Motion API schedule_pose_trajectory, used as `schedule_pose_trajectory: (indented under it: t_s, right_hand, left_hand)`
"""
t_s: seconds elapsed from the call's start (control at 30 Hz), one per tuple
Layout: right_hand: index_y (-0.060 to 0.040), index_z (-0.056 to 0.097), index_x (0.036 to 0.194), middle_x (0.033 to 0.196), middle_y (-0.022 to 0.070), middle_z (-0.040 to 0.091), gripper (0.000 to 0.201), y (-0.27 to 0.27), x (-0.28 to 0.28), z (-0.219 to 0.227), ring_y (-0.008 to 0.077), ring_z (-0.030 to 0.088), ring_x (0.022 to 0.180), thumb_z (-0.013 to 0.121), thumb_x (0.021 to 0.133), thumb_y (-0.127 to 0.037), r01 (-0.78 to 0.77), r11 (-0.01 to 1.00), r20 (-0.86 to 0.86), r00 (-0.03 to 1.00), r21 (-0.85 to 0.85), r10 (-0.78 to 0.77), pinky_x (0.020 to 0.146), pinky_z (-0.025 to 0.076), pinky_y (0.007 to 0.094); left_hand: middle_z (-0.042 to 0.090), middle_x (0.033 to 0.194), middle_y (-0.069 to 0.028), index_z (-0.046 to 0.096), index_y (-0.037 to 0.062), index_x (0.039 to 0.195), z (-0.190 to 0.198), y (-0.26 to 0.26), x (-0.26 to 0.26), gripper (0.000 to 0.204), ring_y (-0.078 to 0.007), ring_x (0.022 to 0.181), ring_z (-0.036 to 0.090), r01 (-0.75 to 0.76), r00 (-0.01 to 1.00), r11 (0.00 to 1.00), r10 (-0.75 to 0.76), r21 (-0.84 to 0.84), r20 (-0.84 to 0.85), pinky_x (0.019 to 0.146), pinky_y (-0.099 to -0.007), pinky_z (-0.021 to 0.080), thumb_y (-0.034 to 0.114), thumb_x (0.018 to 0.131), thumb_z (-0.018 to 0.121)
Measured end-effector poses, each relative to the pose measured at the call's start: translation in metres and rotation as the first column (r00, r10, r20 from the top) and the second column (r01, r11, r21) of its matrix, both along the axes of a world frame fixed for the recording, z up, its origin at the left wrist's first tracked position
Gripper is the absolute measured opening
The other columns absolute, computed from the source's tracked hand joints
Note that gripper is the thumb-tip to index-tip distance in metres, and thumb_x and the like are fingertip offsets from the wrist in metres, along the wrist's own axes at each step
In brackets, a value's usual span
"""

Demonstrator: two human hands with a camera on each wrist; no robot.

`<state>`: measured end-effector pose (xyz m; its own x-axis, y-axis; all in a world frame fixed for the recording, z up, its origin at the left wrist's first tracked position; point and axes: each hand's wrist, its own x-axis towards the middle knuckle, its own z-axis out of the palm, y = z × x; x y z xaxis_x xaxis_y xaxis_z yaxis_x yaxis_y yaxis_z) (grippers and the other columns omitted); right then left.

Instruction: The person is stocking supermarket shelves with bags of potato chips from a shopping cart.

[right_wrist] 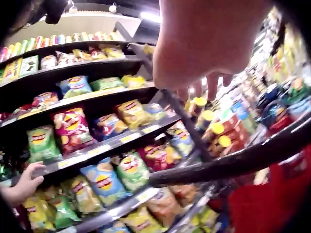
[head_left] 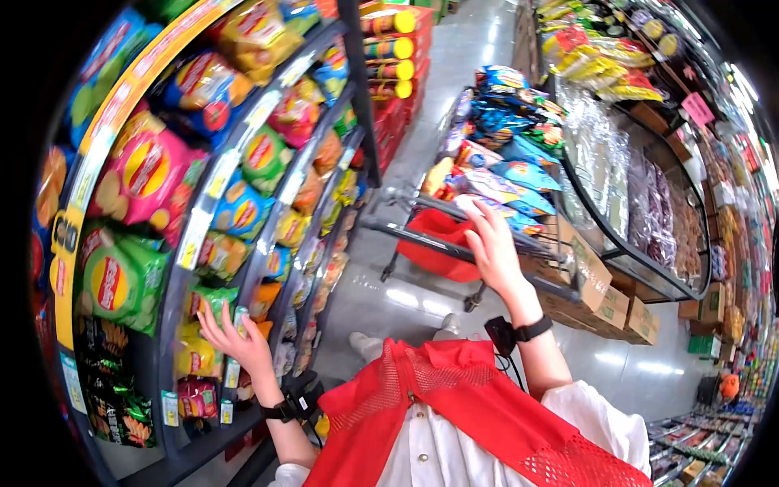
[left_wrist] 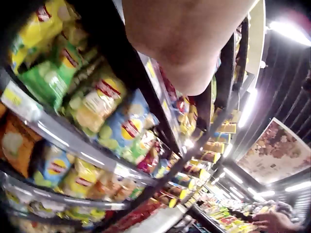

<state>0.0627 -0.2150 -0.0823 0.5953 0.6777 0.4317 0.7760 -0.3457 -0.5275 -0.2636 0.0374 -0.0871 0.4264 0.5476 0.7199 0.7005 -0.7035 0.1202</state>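
Note:
The left hand (head_left: 235, 341) is at the lower shelves, fingers spread and slightly bent, in front of a green chip bag (head_left: 213, 299) and a yellow bag (head_left: 195, 354); whether it touches them cannot be told. In the right wrist view the left hand (right_wrist: 25, 187) is beside the shelf edge, with nothing gripped. The right hand (head_left: 493, 247) reaches over the near end of a cart (head_left: 422, 237) loaded with snack bags (head_left: 507, 174), its fingers extended; contact with the cart or bags is unclear.
A large green bag (head_left: 122, 280) and pink bag (head_left: 144, 170) stand on the shelves at left. A red basket (head_left: 438, 247) hangs in the cart's near part. Cardboard boxes (head_left: 613, 312) and a black-framed bin (head_left: 641, 264) are at the right.

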Motion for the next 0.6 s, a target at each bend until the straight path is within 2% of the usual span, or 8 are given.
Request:
schedule_pose_trajectory:
  t_s: [0.07, 0.1, 0.13, 0.2, 0.3, 0.37, 0.47, 0.6]
  right_hand:
    - [-0.0004, 0.052, 0.11, 0.121, 0.0175, 0.045, 0.031, -0.06, 0.028, -0.007, 0.0348, 0.042, 0.111, 0.053, 0.082, -0.014, 0.104, 0.994, -0.032, 0.994, -0.038, -0.105, 0.095, 0.033, 0.0405]
    - [-0.0008, 0.052, 0.11, 0.121, 0.017, 0.045, 0.031, -0.087, 0.037, -0.008, 0.0345, 0.042, 0.111, 0.052, 0.083, -0.014, 0.153, 0.987, -0.048, 0.987, -0.045, -0.155, 0.095, 0.032, 0.0406]
    - [-0.0011, 0.051, 0.111, 0.12, 0.0164, 0.046, 0.031, -0.113, 0.043, -0.007, 0.0341, 0.042, 0.111, 0.051, 0.083, -0.014, 0.201, 0.978, -0.074, 0.976, -0.053, -0.205, 0.095, 0.032, 0.0407]
    - [-0.0008, 0.05, 0.112, 0.117, 0.0153, 0.048, 0.029, -0.158, 0.049, -0.01, 0.0322, 0.043, 0.111, 0.046, 0.086, -0.014, 0.291, 0.956, -0.127, 0.948, -0.026, -0.292, 0.095, 0.033, 0.038]
    - [-0.0002, 0.05, 0.111, 0.116, 0.0159, 0.049, 0.029, -0.213, 0.058, -0.029, 0.0313, 0.044, 0.109, 0.044, 0.088, -0.015, 0.377, 0.926, -0.171, 0.913, 0.01, -0.37, 0.094, 0.034, 0.0358]
    - [0.0004, 0.05, 0.111, 0.114, 0.0166, 0.049, 0.028, -0.233, 0.064, -0.03, 0.0311, 0.046, 0.108, 0.043, 0.088, -0.015, 0.46, 0.888, -0.252, 0.86, 0.002, -0.444, 0.093, 0.034, 0.0354]
    - [0.001, 0.048, 0.112, 0.114, 0.0171, 0.05, 0.029, -0.245, 0.073, -0.037, 0.0314, 0.046, 0.108, 0.043, 0.089, -0.015, 0.528, 0.849, -0.31, 0.809, 0.01, -0.5, 0.093, 0.035, 0.035]
    - [0.0016, 0.045, 0.116, 0.115, 0.018, 0.049, 0.033, -0.238, 0.09, -0.037, 0.0311, 0.047, 0.107, 0.044, 0.088, -0.016, 0.571, 0.819, -0.399, 0.738, -0.062, -0.544, 0.092, 0.036, 0.0346]
  left_hand:
    - [0.035, 0.132, -0.013, 0.048, 0.0062, 0.116, -0.01, -0.014, 0.052, 0.033, -0.034, 0.126, 0.025, 0.084, 0.994, 0.993, -0.077, -0.086, 0.083, 0.102, -0.0515, 0.019, 0.009, 0.083, 0.049]
    - [0.035, 0.133, -0.0125, 0.048, 0.0061, 0.116, -0.014, -0.021, 0.081, 0.035, -0.0335, 0.126, 0.025, 0.185, 0.978, 0.979, -0.176, -0.085, 0.109, 0.101, -0.0503, 0.02, 0.01, 0.081, 0.05]
    - [0.033, 0.134, -0.012, 0.048, 0.0077, 0.118, -0.009, -0.032, 0.107, 0.038, -0.0329, 0.126, 0.024, 0.182, 0.983, 0.977, -0.181, -0.11, 0.02, 0.102, -0.0497, 0.019, 0.01, 0.08, 0.051]
    - [0.032, 0.134, -0.012, 0.048, 0.0086, 0.117, -0.006, -0.055, 0.161, 0.039, -0.0329, 0.126, 0.024, 0.276, 0.958, 0.955, -0.283, -0.109, -0.051, 0.103, -0.0499, 0.017, 0.011, 0.079, 0.052]
    - [0.034, 0.133, -0.0119, 0.048, 0.0086, 0.116, 0.013, -0.08, 0.238, 0.04, -0.0327, 0.126, 0.025, 0.453, 0.889, 0.883, -0.458, -0.123, -0.007, 0.102, -0.049, 0.017, 0.01, 0.076, 0.055]
    - [0.036, 0.131, -0.0124, 0.048, 0.008, 0.115, 0.037, -0.093, 0.288, 0.041, -0.0327, 0.124, 0.028, 0.567, 0.823, 0.811, -0.565, -0.142, 0.059, 0.101, -0.0467, 0.02, 0.009, 0.075, 0.056]
    - [0.039, 0.127, -0.0127, 0.047, 0.008, 0.116, 0.046, -0.1, 0.356, 0.041, -0.0318, 0.12, 0.033, 0.693, 0.719, 0.696, -0.686, -0.188, 0.111, 0.1, -0.0425, 0.024, 0.009, 0.076, 0.056]
    - [0.041, 0.125, -0.0138, 0.044, 0.0061, 0.118, 0.031, -0.09, 0.459, 0.044, -0.0308, 0.117, 0.038, 0.817, 0.546, 0.479, -0.822, -0.321, 0.163, 0.098, -0.0384, 0.029, 0.011, 0.076, 0.057]
